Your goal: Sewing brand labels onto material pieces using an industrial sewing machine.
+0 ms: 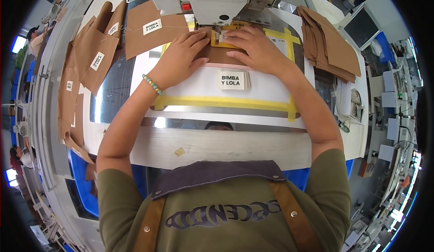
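Under the head of a sewing machine (205,3) lies a flat brown piece (219,58), perhaps fabric or leather. My left hand (180,58) rests on its left side, fingers stretched out and holding nothing. From the right, my right hand (258,49) lies with extended fingers over the piece, its fingertips at a small yellow frame (218,43) beneath the needle area. A pale label shows partly inside this frame. Just below the hands, a small stack of white labels (231,80) with dark print sits on the white work surface.
Brown pieces with sewn-on labels (141,24) lie at the left, some hanging over the edge and joined by thread. At right stands a stack of brown pieces (326,46). Yellow tape (221,101) borders the white sheet. A scrap (180,151) lies near the table's front.
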`<state>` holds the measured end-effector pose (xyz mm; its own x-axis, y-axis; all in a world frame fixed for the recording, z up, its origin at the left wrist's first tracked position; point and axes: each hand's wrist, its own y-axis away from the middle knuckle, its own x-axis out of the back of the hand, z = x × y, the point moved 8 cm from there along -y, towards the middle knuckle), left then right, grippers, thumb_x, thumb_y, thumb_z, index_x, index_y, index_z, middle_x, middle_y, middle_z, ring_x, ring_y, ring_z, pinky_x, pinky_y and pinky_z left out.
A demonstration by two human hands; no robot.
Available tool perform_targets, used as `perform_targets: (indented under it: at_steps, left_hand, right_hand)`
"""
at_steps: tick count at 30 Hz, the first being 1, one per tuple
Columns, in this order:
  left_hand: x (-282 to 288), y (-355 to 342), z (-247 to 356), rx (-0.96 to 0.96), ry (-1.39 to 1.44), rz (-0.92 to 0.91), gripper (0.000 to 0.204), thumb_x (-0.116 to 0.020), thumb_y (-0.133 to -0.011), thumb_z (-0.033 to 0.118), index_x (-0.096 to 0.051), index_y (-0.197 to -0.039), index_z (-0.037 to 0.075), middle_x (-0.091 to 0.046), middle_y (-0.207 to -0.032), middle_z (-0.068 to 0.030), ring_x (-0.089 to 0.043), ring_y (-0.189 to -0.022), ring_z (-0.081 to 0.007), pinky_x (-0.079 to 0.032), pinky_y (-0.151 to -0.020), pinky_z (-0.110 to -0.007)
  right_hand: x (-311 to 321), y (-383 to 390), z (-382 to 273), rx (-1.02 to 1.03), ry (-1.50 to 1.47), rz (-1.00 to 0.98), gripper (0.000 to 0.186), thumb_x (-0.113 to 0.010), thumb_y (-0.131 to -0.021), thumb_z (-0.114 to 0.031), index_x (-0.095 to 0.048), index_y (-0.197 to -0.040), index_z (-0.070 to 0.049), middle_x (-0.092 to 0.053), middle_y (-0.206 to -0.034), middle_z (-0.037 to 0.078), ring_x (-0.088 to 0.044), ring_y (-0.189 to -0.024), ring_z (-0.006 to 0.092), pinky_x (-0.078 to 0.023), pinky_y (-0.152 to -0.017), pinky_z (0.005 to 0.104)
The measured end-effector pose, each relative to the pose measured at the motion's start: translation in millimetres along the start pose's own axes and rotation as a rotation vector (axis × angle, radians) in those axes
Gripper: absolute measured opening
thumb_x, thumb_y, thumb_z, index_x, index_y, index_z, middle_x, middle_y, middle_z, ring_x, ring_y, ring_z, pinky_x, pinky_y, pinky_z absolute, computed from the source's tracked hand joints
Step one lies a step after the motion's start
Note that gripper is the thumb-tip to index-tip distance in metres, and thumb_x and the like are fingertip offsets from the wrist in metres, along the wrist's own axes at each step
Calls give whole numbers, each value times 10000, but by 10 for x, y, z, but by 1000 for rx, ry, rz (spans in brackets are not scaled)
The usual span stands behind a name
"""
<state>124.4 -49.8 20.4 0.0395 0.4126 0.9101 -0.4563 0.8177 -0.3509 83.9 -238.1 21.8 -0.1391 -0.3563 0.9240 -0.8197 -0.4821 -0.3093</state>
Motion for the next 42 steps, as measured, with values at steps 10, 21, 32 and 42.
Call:
perform_targets:
  at_steps: [10,21,32,42]
  left_hand:
    - [241,118,-52,48,52,4,507,-786,-978,181,-655,-1439,13,-626,-1537,-167,-549,-1443,-383,-471,-1207,-490]
    - [159,45,-5,28,60,-59,539,-775,-983,140,-635,-1490,23,-587,-1599,-160,-474,-1525,-396,-434,-1258,-498]
    - [-17,-135,41,-12,30,-100,609,-764,-1019,263,-588,-1549,20,-520,-1671,-137,-435,-1512,-434,-369,-1284,-505]
    - [-58,-158,-4,-33,-12,-76,510,-748,-1029,363,-704,-1421,38,-621,-1567,-121,-516,-1423,-385,-414,-1238,-500]
  right_hand:
    - [-20,-93,191,-63,30,18,464,-671,-1069,-396,-744,-1382,-61,-675,-1517,87,-543,-1426,330,-434,-1215,475]
    - [502,400,398,-228,-65,214,336,-695,-1065,-228,-754,-1356,-69,-674,-1509,75,-556,-1443,328,-452,-1208,443]
    - [823,725,872,-317,-10,559,201,-704,-1043,-178,-812,-1167,-62,-768,-1339,68,-651,-1298,293,-521,-1104,422]
    - [767,771,1062,-443,-167,543,253,-729,-1046,-247,-818,-1176,-49,-776,-1347,93,-680,-1276,309,-517,-1102,407]
